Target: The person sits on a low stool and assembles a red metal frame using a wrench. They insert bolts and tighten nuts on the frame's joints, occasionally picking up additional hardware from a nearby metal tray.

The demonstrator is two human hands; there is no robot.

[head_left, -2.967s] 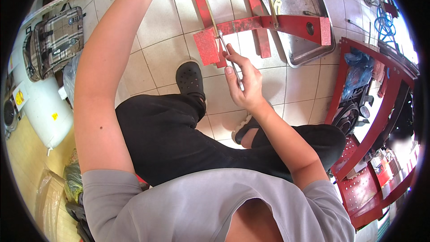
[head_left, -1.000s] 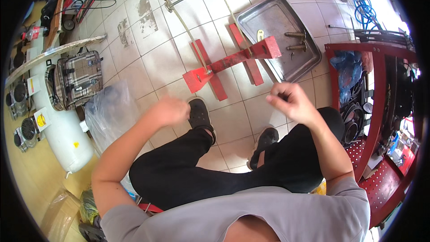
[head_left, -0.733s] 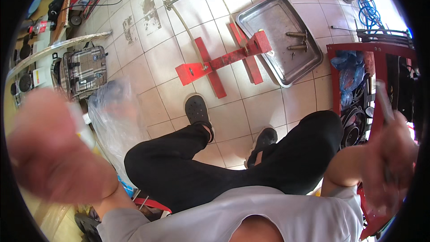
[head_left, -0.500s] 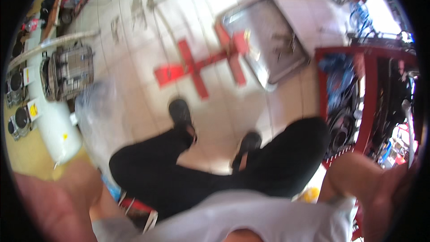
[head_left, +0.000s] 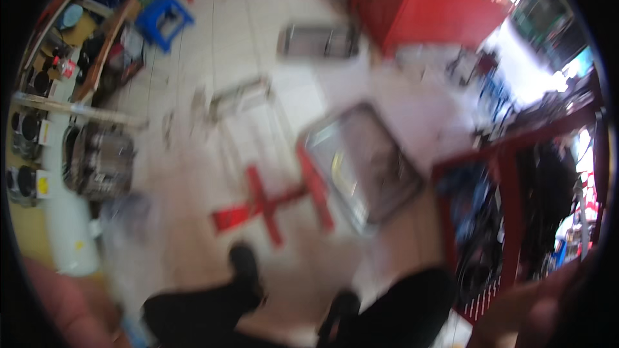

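My left hand (head_left: 71, 312) is a smeared shape at the lower left rim, beside a yellow surface; its fingers cannot be made out. At the lower right rim my right hand (head_left: 554, 303) is blurred and partly cut off, close to a dark red shelf frame (head_left: 512, 232). Nothing held shows in either one. In front of my black-clad legs, a red metal stand (head_left: 264, 209) with crosswise bars lies on the tiled floor. To its right is a large shallow metal tray (head_left: 387, 161) with dark marks inside.
A grey metal engine-like part (head_left: 103, 161) and a white cylindrical object (head_left: 71, 238) are at left. A thin metal frame (head_left: 242, 100) and a second tray (head_left: 319, 42) lie farther off. A blue stool (head_left: 164, 20) is at far left, a red cabinet (head_left: 425, 3) at far right.
My view has tilted up, so the floor things sit lower and the red cabinet, blue stool and second tray show. Both hands remain near the lower rims, more cut off.
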